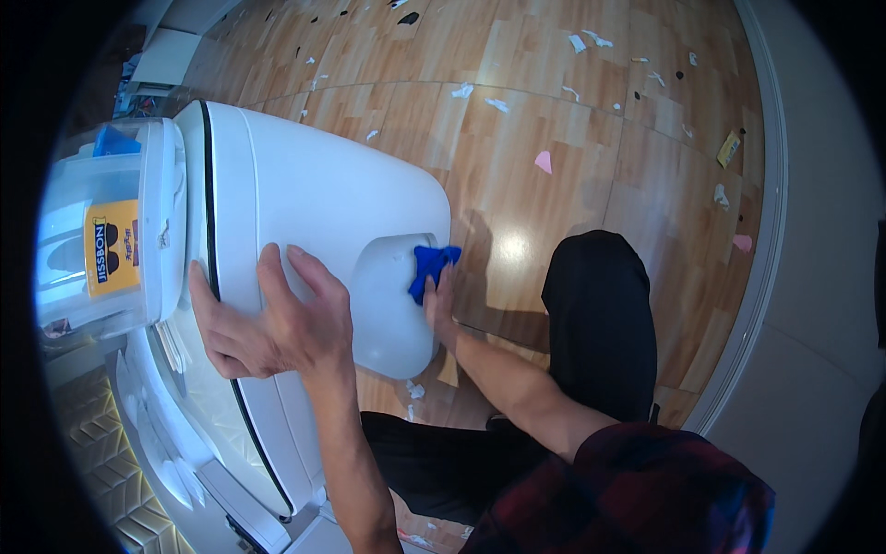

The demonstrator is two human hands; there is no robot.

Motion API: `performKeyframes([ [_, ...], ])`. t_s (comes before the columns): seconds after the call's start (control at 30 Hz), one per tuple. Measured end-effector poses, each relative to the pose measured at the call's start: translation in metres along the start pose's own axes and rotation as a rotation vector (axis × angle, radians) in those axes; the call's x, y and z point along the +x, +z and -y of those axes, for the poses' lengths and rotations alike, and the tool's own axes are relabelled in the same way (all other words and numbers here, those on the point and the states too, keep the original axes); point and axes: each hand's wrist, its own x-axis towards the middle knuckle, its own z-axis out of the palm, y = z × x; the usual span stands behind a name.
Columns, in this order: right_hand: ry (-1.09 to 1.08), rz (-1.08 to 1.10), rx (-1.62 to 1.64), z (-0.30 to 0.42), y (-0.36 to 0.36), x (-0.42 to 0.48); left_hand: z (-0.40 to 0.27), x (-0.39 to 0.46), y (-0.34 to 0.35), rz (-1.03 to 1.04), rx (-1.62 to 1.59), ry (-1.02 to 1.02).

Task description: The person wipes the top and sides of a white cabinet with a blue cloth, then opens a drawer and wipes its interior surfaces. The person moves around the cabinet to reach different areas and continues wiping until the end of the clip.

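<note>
A white, smooth, rounded unit (318,180) with a black trim line stands before me; what kind of unit it is I cannot tell. My right hand (439,294) holds a crumpled blue cloth (430,266) at the edge of a shallow rounded recess (387,311) low in the unit's side. The fingers partly hide the cloth. Spread across the unit's upper edge, my left hand (284,318) has its fingers apart around the black trim and grasps nothing that I can see.
A clear plastic container (69,180) with a yellow box (113,248) inside stands on the unit. White paper scraps (462,91), pink pieces (543,162) and a yellow wrapper (728,149) litter the wood-look floor (387,62). A pale baseboard (776,173) runs along the right.
</note>
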Motion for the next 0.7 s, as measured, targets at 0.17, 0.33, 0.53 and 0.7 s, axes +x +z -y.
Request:
performKeyframes([
  [0.17, 0.071, -0.059, 0.033, -0.02, -0.005, -0.088, -0.001, 0.0, -0.002, -0.011, -0.011, -0.006],
  [0.33, 0.293, 0.068, -0.029, -0.022, -0.026, -0.139, -0.003, 0.0, -0.002, -0.035, -0.033, -0.007],
  [0.53, 0.366, 0.075, 0.089, -0.003, -0.023, -0.084, 0.0, 0.002, -0.007, -0.075, -0.163, 0.032],
  [0.7, 0.012, -0.071, 0.263, 0.036, -0.019, 0.023, 0.017, -0.009, -0.017, -0.12, -0.482, 0.098],
])
